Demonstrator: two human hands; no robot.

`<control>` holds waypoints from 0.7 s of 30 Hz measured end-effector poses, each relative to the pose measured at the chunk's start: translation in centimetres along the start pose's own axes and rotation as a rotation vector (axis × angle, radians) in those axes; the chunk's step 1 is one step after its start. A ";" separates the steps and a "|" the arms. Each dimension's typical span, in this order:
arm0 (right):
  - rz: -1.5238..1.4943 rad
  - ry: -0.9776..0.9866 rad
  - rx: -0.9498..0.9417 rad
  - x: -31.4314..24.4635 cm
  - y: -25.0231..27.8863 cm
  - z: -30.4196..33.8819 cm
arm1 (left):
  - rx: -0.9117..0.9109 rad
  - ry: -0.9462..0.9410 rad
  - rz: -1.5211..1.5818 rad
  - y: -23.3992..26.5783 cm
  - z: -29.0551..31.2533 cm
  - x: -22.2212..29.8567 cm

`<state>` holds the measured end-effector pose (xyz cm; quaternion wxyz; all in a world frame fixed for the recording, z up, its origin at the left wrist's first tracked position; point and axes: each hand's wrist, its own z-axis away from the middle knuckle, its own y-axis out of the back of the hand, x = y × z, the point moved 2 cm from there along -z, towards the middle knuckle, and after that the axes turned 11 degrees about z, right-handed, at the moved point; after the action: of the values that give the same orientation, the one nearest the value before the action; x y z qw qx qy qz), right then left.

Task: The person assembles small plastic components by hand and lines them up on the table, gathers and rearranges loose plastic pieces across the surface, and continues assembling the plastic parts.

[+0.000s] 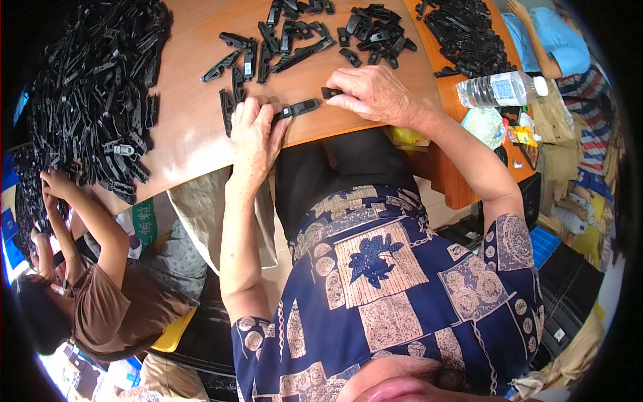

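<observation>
At the table's [191, 151] near edge, your left hand [254, 137] has its fingers closed on a black strip [303, 108] that points toward your right hand [375, 97]. That hand pinches a small black part [329, 93], just apart from the strip's end. Beyond both hands lie loose parts [376, 32]; a big heap [90, 80] spreads to your left, and a bottle [494, 90] is to your right.

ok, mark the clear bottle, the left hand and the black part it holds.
Clear bottle [497, 90]: head view, body middle.
Left hand [254, 142]: head view, back of hand.
Black part [301, 109]: head view, mid-length.
</observation>
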<state>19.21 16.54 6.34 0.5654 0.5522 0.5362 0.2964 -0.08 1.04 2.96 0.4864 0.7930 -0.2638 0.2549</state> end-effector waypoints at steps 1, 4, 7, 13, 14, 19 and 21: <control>0.026 0.037 -0.012 -0.1 -0.3 -0.4 | -0.017 0.010 0.002 0.1 0.0 0.1; 0.049 0.101 -0.038 -0.5 -0.6 -1.0 | -0.005 0.005 0.015 0.1 -0.1 0.2; 0.087 0.142 -0.057 -1.0 -0.8 -1.4 | -0.006 0.003 0.029 0.2 -0.1 0.2; 0.037 0.099 -0.055 -0.9 -0.6 -1.7 | -0.014 0.001 0.034 0.2 -0.2 0.3; -0.010 0.048 -0.044 -0.7 -0.5 -1.7 | -0.012 0.007 0.013 0.1 -0.2 0.4; -0.077 -0.109 -0.016 0.3 0.1 -0.6 | -0.085 -0.011 -0.127 0.1 0.1 0.7; -0.073 -0.088 0.072 0.6 -0.5 0.4 | -0.109 -0.145 -0.048 0.3 0.1 0.8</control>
<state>19.65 16.91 5.65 0.5788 0.5646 0.5410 0.2316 0.34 0.69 3.59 0.5141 0.7880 -0.2929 0.1703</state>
